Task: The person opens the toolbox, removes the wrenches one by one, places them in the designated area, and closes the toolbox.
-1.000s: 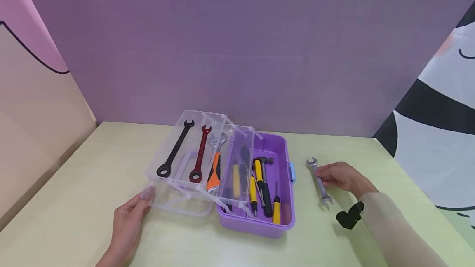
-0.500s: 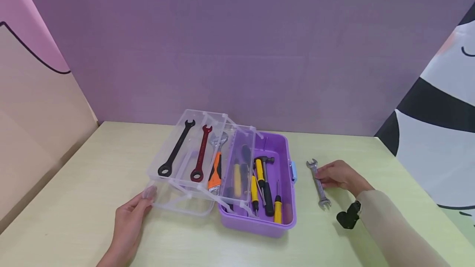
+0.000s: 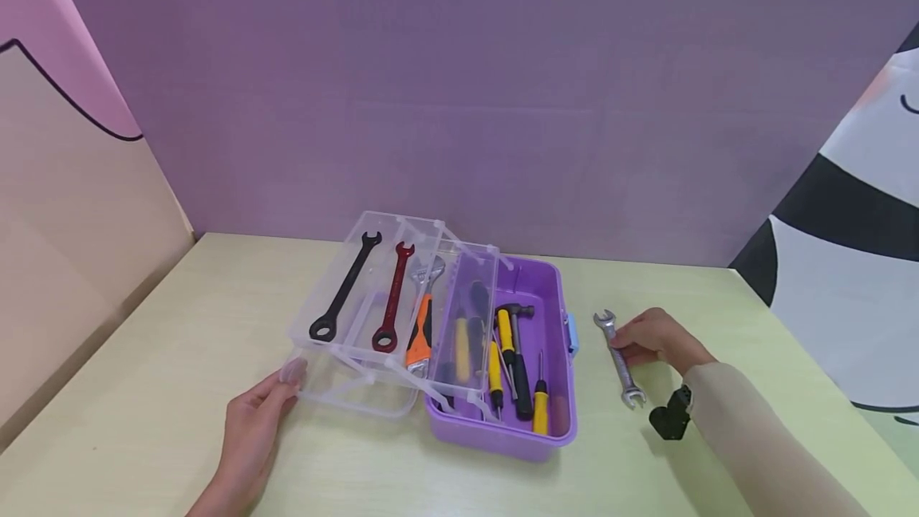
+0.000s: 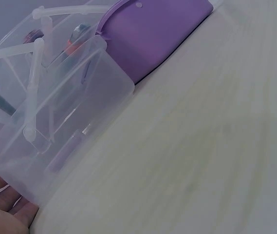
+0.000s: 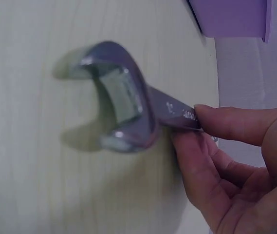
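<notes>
At the left, my left hand [image 3: 251,421] holds the edge of the toolbox's clear plastic lid [image 3: 391,413], thumb on one side and fingers on the other. To the right of the box, my right hand [image 3: 660,339] pinches a silver open-end wrench [image 3: 619,361] by its shaft between thumb and fingers. One end of that wrench [image 5: 140,102] points toward the right wrist camera, just over the table. The purple toolbox [image 3: 495,445] stands opened in the middle. Its clear trays carry a black wrench [image 3: 345,290], a red wrench [image 3: 393,297] and an orange-handled adjustable wrench [image 3: 419,337].
A hammer [image 3: 522,397], a yellow-handled screwdriver [image 3: 540,412] and other yellow-and-black tools lie inside the box. A blue latch [image 3: 572,333] sticks out on its right side. Behind the pale table stands a purple backdrop [image 3: 467,102].
The head view has shifted slightly. Both hands keep their holds on the lid and the silver wrench, which have barely moved.
</notes>
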The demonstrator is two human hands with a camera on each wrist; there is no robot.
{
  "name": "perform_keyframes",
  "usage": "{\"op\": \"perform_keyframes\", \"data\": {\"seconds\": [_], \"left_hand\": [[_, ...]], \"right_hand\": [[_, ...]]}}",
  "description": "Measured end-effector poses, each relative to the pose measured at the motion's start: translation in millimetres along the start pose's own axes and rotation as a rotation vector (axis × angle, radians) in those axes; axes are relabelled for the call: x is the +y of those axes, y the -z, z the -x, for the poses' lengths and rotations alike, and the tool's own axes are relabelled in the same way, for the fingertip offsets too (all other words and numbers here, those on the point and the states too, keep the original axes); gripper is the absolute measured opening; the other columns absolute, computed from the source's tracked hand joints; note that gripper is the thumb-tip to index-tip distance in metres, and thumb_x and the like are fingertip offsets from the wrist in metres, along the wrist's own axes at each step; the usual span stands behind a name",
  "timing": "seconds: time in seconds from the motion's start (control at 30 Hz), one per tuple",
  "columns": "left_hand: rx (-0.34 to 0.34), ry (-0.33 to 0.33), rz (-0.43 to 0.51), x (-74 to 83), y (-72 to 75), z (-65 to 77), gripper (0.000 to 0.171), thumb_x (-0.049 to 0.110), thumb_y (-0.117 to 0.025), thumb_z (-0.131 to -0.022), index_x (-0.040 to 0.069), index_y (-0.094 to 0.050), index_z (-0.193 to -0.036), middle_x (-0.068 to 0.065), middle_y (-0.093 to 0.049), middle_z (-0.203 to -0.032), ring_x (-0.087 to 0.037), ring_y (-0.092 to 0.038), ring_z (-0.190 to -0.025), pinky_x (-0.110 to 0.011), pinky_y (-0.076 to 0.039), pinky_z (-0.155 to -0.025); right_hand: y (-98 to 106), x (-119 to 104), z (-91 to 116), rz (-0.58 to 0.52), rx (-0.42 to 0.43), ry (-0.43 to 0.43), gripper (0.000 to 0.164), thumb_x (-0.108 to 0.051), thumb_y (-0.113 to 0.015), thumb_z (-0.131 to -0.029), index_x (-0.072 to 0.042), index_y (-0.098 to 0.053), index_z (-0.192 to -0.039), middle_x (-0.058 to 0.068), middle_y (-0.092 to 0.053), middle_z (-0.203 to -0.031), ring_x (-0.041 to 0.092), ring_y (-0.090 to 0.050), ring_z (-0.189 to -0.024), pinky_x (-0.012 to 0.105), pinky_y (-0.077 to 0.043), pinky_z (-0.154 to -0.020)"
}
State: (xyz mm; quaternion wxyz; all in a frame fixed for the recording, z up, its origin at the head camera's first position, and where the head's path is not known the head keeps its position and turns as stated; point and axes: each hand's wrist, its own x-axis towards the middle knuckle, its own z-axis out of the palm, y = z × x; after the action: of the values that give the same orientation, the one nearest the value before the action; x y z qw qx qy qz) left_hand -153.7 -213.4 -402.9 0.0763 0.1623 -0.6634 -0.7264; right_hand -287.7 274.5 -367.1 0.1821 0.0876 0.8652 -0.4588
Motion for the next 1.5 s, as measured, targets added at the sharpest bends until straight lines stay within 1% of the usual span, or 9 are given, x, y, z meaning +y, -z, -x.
{"op": "perform_keyframes", "data": {"seconds": [0.17,0.27,0.5,0.57,0.6,0.7,1.17,1.37,1.5], "left_hand": [[0.001,-0.001,0.011,-1.3,0.9,-0.5,0.041,0.002,-0.053,-0.092,-0.012,-0.044,-0.13,0.008,-0.061,-0.116,0.012,-0.055,-0.096,-0.008,-0.048,-0.088],[-0.001,0.002,0.008,-0.2,0.5,-0.1,0.042,0.002,-0.052,-0.092,-0.012,-0.043,-0.131,-0.002,-0.058,-0.126,0.012,-0.055,-0.096,-0.008,-0.048,-0.089],[-0.004,0.01,-0.001,1.1,-0.5,0.1,0.038,0.002,-0.051,-0.092,-0.005,-0.048,-0.13,-0.006,-0.057,-0.13,0.014,-0.054,-0.095,-0.006,-0.048,-0.087],[-0.009,0.01,-0.009,1.3,-0.9,0.2,0.039,0.002,-0.05,-0.093,-0.006,-0.047,-0.131,-0.016,-0.048,-0.139,0.015,-0.053,-0.094,-0.005,-0.047,-0.086],[-0.011,0.009,-0.016,1.2,-0.8,0.2,0.042,0.002,-0.049,-0.093,-0.011,-0.042,-0.132,-0.022,-0.04,-0.144,0.016,-0.053,-0.094,-0.005,-0.047,-0.086],[-0.016,0.011,-0.013,1.8,-1.0,0.7,0.043,0.002,-0.048,-0.093,-0.012,-0.04,-0.133,-0.025,-0.036,-0.146,0.015,-0.053,-0.094,-0.004,-0.046,-0.086],[-0.007,0.006,-0.013,0.5,-0.7,0.3,0.042,0.003,-0.051,-0.093,-0.01,-0.043,-0.132,-0.02,-0.042,-0.143,0.014,-0.054,-0.097,-0.006,-0.047,-0.089],[-0.02,0.002,-0.024,0.8,-0.6,-0.5,0.043,0.004,-0.051,-0.093,-0.011,-0.042,-0.132,-0.024,-0.038,-0.146,0.015,-0.053,-0.095,-0.005,-0.046,-0.087],[-0.007,0.0,-0.02,1.0,-0.7,0.1,0.041,0.003,-0.05,-0.093,-0.011,-0.044,-0.131,-0.015,-0.049,-0.139,0.014,-0.054,-0.095,-0.006,-0.047,-0.087]], "right_hand": [[0.3,-1.4,-2.1,0.024,0.007,-0.026,0.018,0.001,-0.066,-0.083,0.014,-0.059,-0.092,0.001,-0.063,-0.063,0.01,-0.062,-0.057,0.026,-0.058,-0.06],[0.8,-1.6,-3.5,0.023,0.012,-0.056,0.015,0.001,-0.067,-0.081,0.011,-0.058,-0.089,0.001,-0.062,-0.06,0.009,-0.061,-0.055,0.025,-0.058,-0.058],[2.3,-3.5,-3.5,0.045,0.001,-0.072,0.014,0.0,-0.067,-0.082,0.01,-0.059,-0.086,0.001,-0.061,-0.059,0.009,-0.059,-0.055,0.024,-0.058,-0.058],[2.9,-3.7,-3.1,0.054,-0.001,-0.072,0.014,-0.001,-0.068,-0.082,0.01,-0.06,-0.086,0.0,-0.061,-0.059,0.008,-0.059,-0.055,0.023,-0.057,-0.058],[3.2,-3.4,-3.0,0.058,-0.004,-0.07,0.014,-0.001,-0.068,-0.081,0.01,-0.06,-0.085,0.0,-0.061,-0.059,0.008,-0.059,-0.055,0.023,-0.057,-0.058],[3.3,-3.0,-2.0,0.057,-0.004,-0.069,0.014,-0.001,-0.068,-0.081,0.01,-0.061,-0.085,0.0,-0.062,-0.058,0.008,-0.059,-0.054,0.022,-0.057,-0.057],[7.0,-4.5,1.0,0.087,-0.002,-0.043,0.018,-0.005,-0.07,-0.081,0.01,-0.064,-0.087,0.0,-0.064,-0.062,0.01,-0.06,-0.056,0.024,-0.057,-0.059],[12.5,-12.1,3.2,0.089,-0.017,-0.028,0.018,-0.006,-0.069,-0.082,0.01,-0.064,-0.09,-0.001,-0.063,-0.064,0.009,-0.059,-0.059,0.024,-0.058,-0.061],[17.0,-18.5,3.8,0.06,-0.038,-0.013,0.017,-0.005,-0.066,-0.084,0.009,-0.063,-0.091,-0.001,-0.062,-0.065,0.01,-0.06,-0.061,0.025,-0.058,-0.063]]}}
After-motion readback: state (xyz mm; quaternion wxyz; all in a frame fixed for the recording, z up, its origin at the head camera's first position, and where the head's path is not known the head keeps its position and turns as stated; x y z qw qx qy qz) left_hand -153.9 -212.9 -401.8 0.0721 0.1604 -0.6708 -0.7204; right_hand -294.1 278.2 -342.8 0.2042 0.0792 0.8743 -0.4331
